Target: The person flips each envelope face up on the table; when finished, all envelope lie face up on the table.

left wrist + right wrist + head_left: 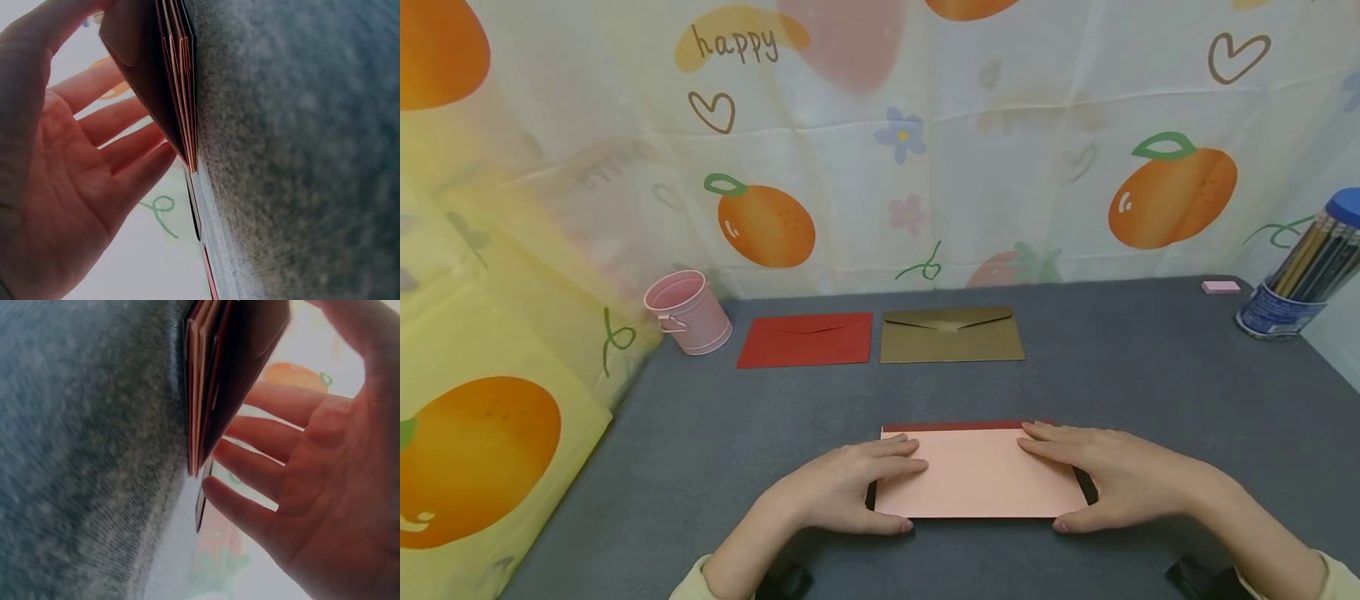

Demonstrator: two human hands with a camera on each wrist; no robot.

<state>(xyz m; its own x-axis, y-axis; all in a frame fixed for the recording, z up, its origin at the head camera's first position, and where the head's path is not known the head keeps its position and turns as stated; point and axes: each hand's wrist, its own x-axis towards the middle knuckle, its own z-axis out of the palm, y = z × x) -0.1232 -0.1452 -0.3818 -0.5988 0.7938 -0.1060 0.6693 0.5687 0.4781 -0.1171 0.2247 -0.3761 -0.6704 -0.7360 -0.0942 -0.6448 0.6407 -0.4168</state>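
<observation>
A pale pink envelope (981, 475) lies topmost on a stack of red and pink envelopes (181, 100) near the front of the table. Its near edge is raised off the layers below, which fan slightly in both wrist views. My left hand (850, 483) holds its left end, fingers on top and thumb at the near edge. At the other end my right hand (1120, 471) grips it likewise, thumb at the near corner. Beyond the pink envelope's far edge shows a strip of red (962, 427). The thumbs' undersides are hidden in the head view.
Behind the stack lie a red envelope (808, 342) and a gold-brown envelope (951, 342), side by side. A pink bucket (696, 321) stands at the back left. To the far right are a jar of pencils (1277, 308) and a pink eraser (1221, 287). A printed curtain (850, 158) hangs behind.
</observation>
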